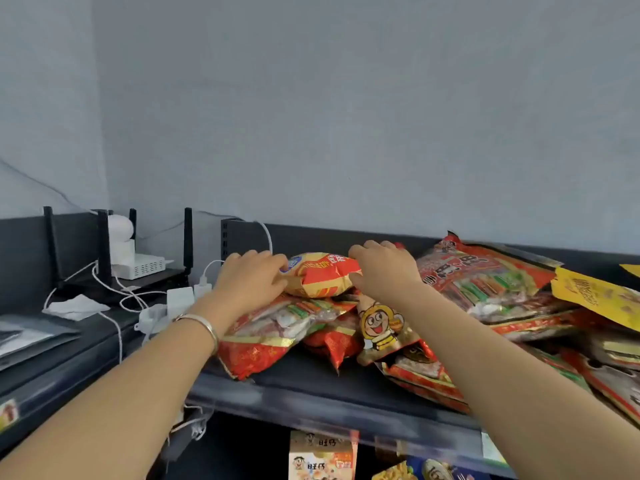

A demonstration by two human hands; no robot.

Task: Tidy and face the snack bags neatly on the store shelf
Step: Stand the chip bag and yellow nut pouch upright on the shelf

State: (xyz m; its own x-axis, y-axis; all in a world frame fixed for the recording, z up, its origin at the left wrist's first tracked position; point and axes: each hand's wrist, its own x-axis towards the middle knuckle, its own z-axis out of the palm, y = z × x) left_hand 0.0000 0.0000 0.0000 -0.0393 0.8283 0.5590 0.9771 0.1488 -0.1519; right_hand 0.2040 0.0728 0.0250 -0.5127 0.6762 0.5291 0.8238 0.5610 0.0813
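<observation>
**Edges and open room.** The shelf (311,386) is a dark deck. Its front edge runs from lower left to lower right beneath both forearms. A bare strip of deck lies between this edge and the pile of bags. The strip is widest below the middle of the pile and narrows toward the right, where bags reach close to the edge. The low back panel (346,235) bounds the deck at the rear, and a plain wall (346,116) rises above it, leaving open space over the pile.

- Left limit: white chargers (180,299) with loose cables lie just beside the left hand. A router (104,247) with upright black antennas stands further left.
- Right limit: a large red bag (485,275) lies just beside the right hand. A yellow bag (595,296) overlaps its right end.

**Task item.** The yellow-and-red snack bag (322,275) lies on top of the pile with its long side running left to right. It rests on a clear-windowed red bag (273,327), above a cartoon-figure bag (381,330).

**Grip.**
- The left hand (249,278) holds the left end of the yellow-and-red snack bag, fingers curled close onto the film. A bracelet (201,327) sits on that wrist.
- The right hand (381,268) holds the right end, knuckles up and fingers curled down over it. Its thumb contact cannot be seen.
- Both holds are narrow, with the bag spanning the gap between the hands.
</observation>
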